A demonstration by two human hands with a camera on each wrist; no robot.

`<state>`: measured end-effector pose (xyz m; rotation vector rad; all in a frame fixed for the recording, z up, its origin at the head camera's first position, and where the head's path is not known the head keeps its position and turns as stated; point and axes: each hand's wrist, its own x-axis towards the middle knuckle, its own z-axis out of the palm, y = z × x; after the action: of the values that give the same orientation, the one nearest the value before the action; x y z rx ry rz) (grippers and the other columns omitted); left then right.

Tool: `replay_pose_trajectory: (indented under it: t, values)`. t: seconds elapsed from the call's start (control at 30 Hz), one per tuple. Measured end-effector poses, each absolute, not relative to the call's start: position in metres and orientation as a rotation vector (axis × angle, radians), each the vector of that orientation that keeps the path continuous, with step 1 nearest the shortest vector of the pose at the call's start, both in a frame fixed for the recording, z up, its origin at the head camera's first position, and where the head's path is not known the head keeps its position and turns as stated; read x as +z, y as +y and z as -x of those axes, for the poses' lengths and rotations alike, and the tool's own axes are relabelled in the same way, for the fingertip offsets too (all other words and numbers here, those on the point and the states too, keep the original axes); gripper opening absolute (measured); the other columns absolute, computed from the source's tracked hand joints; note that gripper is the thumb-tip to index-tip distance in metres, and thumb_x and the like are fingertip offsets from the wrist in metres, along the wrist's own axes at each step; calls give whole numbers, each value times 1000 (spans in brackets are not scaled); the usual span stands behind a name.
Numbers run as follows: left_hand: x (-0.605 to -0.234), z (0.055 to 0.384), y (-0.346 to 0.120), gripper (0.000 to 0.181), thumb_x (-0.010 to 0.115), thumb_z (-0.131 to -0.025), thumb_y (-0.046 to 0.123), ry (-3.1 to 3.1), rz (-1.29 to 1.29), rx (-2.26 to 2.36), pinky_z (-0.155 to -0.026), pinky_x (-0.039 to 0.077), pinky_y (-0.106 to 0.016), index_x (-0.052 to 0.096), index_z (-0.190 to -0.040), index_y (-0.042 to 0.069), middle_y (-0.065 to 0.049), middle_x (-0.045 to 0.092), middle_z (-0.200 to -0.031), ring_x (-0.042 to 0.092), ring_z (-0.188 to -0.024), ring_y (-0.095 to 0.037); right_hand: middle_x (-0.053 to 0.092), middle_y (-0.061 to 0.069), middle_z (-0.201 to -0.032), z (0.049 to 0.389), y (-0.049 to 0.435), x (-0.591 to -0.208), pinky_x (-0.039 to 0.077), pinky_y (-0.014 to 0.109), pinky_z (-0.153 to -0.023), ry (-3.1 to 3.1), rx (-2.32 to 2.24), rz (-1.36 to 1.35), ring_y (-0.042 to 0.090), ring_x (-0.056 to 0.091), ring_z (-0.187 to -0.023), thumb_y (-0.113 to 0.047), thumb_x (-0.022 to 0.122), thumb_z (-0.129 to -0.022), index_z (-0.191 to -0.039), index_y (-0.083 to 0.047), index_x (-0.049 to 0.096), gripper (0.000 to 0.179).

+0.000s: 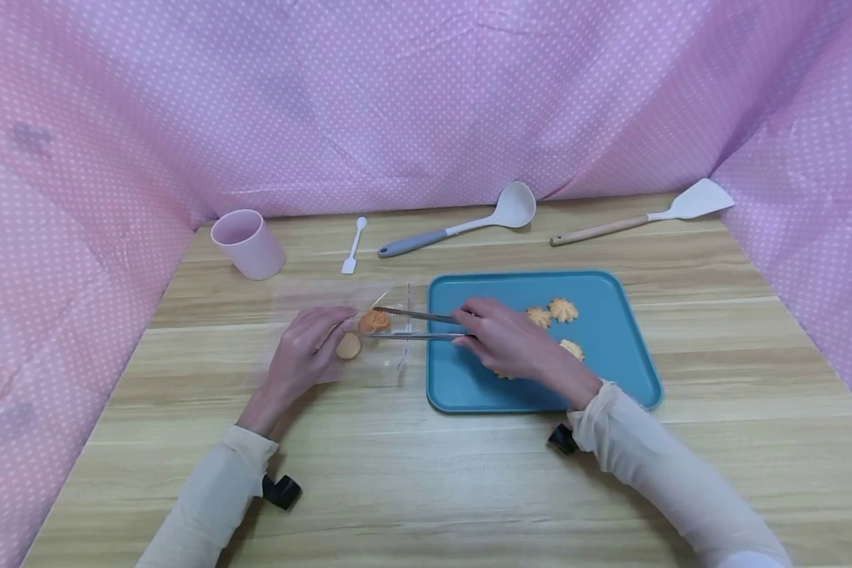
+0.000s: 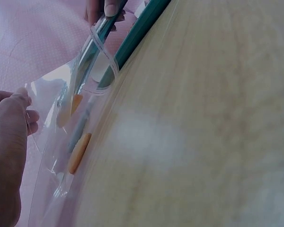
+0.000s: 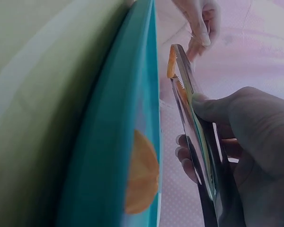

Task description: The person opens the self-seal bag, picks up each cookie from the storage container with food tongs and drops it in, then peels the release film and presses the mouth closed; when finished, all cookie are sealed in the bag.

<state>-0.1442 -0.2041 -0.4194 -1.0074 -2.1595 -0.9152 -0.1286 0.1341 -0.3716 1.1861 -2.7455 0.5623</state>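
A clear plastic bag (image 1: 397,371) lies left of the tray with two cookies inside. My left hand (image 1: 301,347) pinches its upper film between thumb and fingers, lifting it in the left wrist view. Metal tongs (image 1: 419,336) are gripped in my right hand (image 1: 504,335), which is over the tray's left part. The tongs' tips reach through the bag's mouth, apart, one on each side of an orange-brown cookie (image 1: 374,322). A paler round cookie (image 1: 349,345) lies nearer my left fingers.
The blue tray (image 1: 618,347) holds several flower-shaped cookies (image 1: 563,310), one partly hidden beneath my right hand. Along the back stand or lie a pink cup (image 1: 250,248), a small white spoon (image 1: 355,246), a ladle (image 1: 514,207) and a spatula (image 1: 696,201). Pink dotted cloth (image 1: 397,102) encloses the table.
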Motion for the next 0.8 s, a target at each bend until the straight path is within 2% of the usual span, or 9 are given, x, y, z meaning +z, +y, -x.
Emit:
replay_pose_trajectory:
  t: [0.13,0.3,0.4,0.53,0.63,0.8]
  values:
    - [-420,145,-204,20,72,-93,-1,-2159,1016,-913,-98,51,-46,74,-113,-3,-15,76,-110,72,-101,-36,62,9,-104,129,127,-373,53,36,-73,-2753,556,-1181,23,57,-88,-20,71,-101,-123,0,68,30]
    - [-418,144,-203,26,75,-86,-8,-2187,1001,-916,-99,51,-44,74,-112,-3,-15,76,-109,71,-102,-35,63,9,-108,128,117,-374,54,36,-75,-2794,546,-1143,24,59,-93,-21,70,-102,-125,0,68,31]
    - [-418,143,-204,26,75,-86,-8,-2197,1004,-912,-101,50,-42,74,-112,-3,-15,76,-110,71,-103,-35,63,10,-111,127,113,-374,55,37,-77,-2817,539,-1117,24,60,-95,-22,69,-102,-128,0,67,33]
    - [-418,144,-204,21,72,-93,0,-2184,1022,-922,-102,50,-41,74,-114,-2,-14,75,-113,71,-105,-35,64,12,-114,127,106,-375,56,39,-81,-2822,548,-1093,27,61,-99,-22,68,-103,-128,0,67,34]
    - [-418,144,-204,19,69,-100,8,-2147,1044,-921,-99,52,-44,74,-114,-3,-15,75,-114,71,-104,-35,65,13,-117,127,100,-375,56,40,-84,-2824,550,-1071,27,62,-101,-22,68,-103,-130,1,66,35]
    - [-417,144,-202,23,64,-104,14,-2111,1061,-917,-95,52,-47,74,-114,-5,-15,75,-116,72,-104,-36,65,13,-119,128,92,-378,57,40,-81,-2830,536,-1039,27,61,-101,-21,68,-103,-131,2,66,36]
